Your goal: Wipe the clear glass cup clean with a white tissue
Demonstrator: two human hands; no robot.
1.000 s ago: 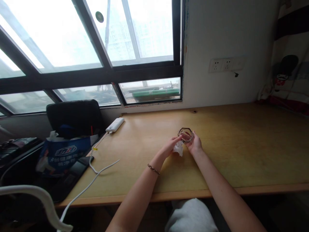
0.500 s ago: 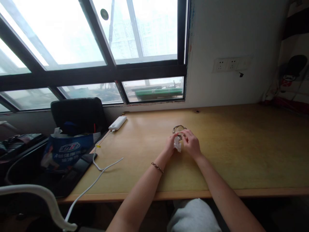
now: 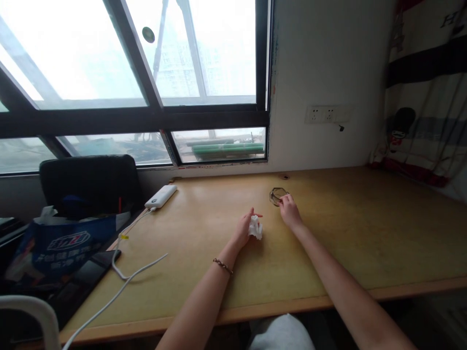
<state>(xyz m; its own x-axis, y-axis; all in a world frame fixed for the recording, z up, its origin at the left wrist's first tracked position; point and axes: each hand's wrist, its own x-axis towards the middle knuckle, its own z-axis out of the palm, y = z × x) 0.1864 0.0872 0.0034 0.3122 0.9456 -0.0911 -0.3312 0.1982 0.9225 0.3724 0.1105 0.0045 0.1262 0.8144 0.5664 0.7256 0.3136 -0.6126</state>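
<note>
My left hand (image 3: 245, 228) is closed loosely around a crumpled white tissue (image 3: 256, 228), low over the desk. To its right and farther back, my right hand (image 3: 289, 208) pinches the near right edge of a dark-rimmed, many-sided ring-shaped object (image 3: 273, 197) with a see-through middle. My fingers hide part of that object's rim. I cannot tell from here what exactly it is. The tissue and the ring-shaped object are apart from each other. A braided bracelet (image 3: 222, 266) circles my left wrist.
The wooden desk (image 3: 365, 233) meets the wall and window. A white power bank (image 3: 161, 196) with a white cable (image 3: 143, 269) lies on the left side. Beyond the left edge stand a black chair (image 3: 89, 180) and a blue bag (image 3: 69, 243). A curtain (image 3: 426, 112) hangs right.
My hands have moved apart. The left draws the tissue back and leftward from the ring-shaped object, while the right stays on that object. The camera view has turned slightly right.
</note>
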